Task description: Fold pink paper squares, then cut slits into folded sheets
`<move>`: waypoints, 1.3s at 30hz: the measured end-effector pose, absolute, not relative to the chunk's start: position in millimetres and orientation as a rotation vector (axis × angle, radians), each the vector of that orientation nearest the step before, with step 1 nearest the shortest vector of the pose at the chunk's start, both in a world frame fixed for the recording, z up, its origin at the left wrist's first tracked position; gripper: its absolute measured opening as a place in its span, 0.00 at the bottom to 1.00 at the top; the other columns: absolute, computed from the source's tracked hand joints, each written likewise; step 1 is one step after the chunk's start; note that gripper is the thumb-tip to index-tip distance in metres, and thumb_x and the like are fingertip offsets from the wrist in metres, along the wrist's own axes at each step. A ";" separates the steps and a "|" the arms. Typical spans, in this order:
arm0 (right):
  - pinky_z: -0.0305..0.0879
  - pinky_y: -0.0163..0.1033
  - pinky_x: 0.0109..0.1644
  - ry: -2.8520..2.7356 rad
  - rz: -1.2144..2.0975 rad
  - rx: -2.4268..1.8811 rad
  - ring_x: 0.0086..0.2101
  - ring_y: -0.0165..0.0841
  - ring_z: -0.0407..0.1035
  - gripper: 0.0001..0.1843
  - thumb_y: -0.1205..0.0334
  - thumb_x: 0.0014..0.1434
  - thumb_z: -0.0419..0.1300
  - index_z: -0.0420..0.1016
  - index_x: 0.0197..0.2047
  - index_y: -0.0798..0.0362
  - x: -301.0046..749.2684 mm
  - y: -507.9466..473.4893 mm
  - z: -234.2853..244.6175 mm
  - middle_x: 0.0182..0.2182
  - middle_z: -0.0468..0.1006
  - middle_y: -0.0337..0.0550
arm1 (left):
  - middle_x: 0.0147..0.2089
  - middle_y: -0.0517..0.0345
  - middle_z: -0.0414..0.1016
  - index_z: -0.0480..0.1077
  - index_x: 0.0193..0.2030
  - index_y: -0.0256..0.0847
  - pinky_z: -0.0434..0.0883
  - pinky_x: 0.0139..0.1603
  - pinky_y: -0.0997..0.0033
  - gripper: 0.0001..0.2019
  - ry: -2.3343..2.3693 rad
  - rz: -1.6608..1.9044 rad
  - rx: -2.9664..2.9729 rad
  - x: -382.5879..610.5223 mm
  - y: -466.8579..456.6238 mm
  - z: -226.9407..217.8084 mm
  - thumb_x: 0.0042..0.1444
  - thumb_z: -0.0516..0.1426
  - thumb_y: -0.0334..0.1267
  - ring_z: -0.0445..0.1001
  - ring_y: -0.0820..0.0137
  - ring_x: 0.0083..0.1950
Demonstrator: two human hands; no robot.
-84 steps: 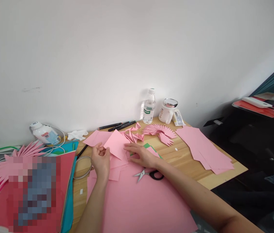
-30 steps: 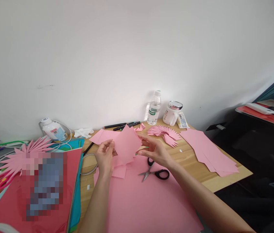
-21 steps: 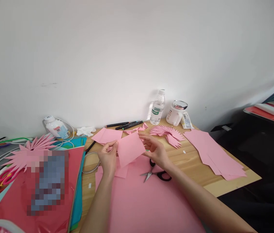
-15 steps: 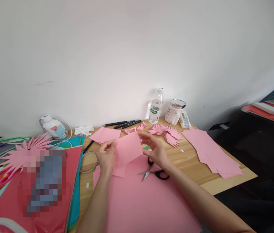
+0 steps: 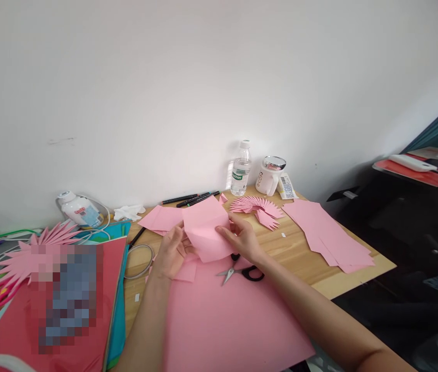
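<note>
A creased piece of pink paper (image 5: 207, 232) is held up between my two hands, above the near part of the table. My left hand (image 5: 171, 250) grips its left edge, fingers partly behind it. At the right edge my right hand (image 5: 244, 237) pinches it, thumb on the front face. Below lies a large pink sheet (image 5: 234, 315), with black-handled scissors (image 5: 238, 273) resting on it, blades apart. A smaller pink piece (image 5: 186, 271) sits by my left wrist. Behind the held paper are more pink pieces (image 5: 159, 219) and a pleated pink fan (image 5: 257, 206).
Along the wall stand a water bottle (image 5: 241, 170), a lidded white mug (image 5: 270, 176) and several black markers (image 5: 191, 199). Cut pink sheets (image 5: 327, 235) are stacked at right. A red folder (image 5: 83, 325), a spiky pink paper shape (image 5: 38, 253) and a white bottle (image 5: 79, 209) occupy the left.
The held paper has been opened out and now shows a crease across it. My right thumb has come round onto its front. The whole view has shifted slightly.
</note>
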State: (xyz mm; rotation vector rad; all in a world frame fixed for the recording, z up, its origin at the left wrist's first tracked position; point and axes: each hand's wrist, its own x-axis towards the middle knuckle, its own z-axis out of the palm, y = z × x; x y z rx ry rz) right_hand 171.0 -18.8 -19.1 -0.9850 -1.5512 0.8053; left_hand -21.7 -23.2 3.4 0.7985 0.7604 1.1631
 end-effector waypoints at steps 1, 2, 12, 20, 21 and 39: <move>0.59 0.33 0.27 -1.589 0.800 -0.984 0.25 0.29 0.62 0.14 0.54 0.57 0.56 0.70 0.42 0.54 170.7 -18.6 -18.5 0.27 0.69 0.39 | 0.29 0.55 0.74 0.71 0.36 0.37 0.68 0.19 0.77 0.22 0.750 1.100 0.830 -21.7 -24.8 2.7 0.39 0.63 0.52 0.70 0.73 0.24; 0.59 0.33 0.27 -1.642 0.781 -0.988 0.25 0.28 0.61 0.15 0.56 0.57 0.55 0.69 0.46 0.54 170.6 -18.4 -17.4 0.27 0.69 0.39 | 0.25 0.56 0.73 0.72 0.34 0.36 0.67 0.18 0.78 0.20 0.752 1.049 0.848 -21.6 -26.1 1.7 0.39 0.64 0.50 0.69 0.74 0.22; 0.67 0.38 0.37 -1.847 0.737 -1.137 0.33 0.31 0.69 0.22 0.66 0.60 0.46 0.62 0.57 0.50 204.9 -30.9 6.7 0.39 0.74 0.44 | 0.30 0.63 0.76 0.72 0.27 0.37 0.76 0.39 0.63 0.02 0.706 1.386 0.481 -21.5 -21.3 4.7 0.46 0.61 0.28 0.73 0.74 0.32; 0.60 0.44 0.52 -2.596 0.467 -1.256 0.51 0.40 0.61 0.26 0.79 0.49 0.51 0.67 0.50 0.51 227.4 -80.4 4.4 0.50 0.69 0.48 | 0.36 0.59 0.76 0.71 0.31 0.38 0.71 0.44 0.56 0.04 0.623 1.591 0.300 -22.1 -17.1 7.8 0.53 0.56 0.27 0.72 0.71 0.39; 0.60 0.45 0.51 -2.616 0.369 -1.269 0.49 0.40 0.62 0.24 0.80 0.49 0.50 0.68 0.48 0.52 223.9 -82.8 3.2 0.47 0.71 0.49 | 0.36 0.58 0.76 0.70 0.30 0.38 0.72 0.42 0.57 0.04 0.630 1.578 0.298 -21.2 -17.0 7.4 0.53 0.56 0.28 0.72 0.70 0.38; 0.63 0.37 0.33 -0.982 1.375 -0.878 0.27 0.29 0.67 0.35 0.58 0.38 0.70 0.66 0.50 0.53 164.6 -15.4 -3.1 0.29 0.75 0.40 | 0.50 0.50 0.74 0.67 0.50 0.42 0.52 0.59 0.36 0.15 0.327 1.482 0.221 -15.8 -23.1 9.9 0.62 0.45 0.33 0.64 0.61 0.59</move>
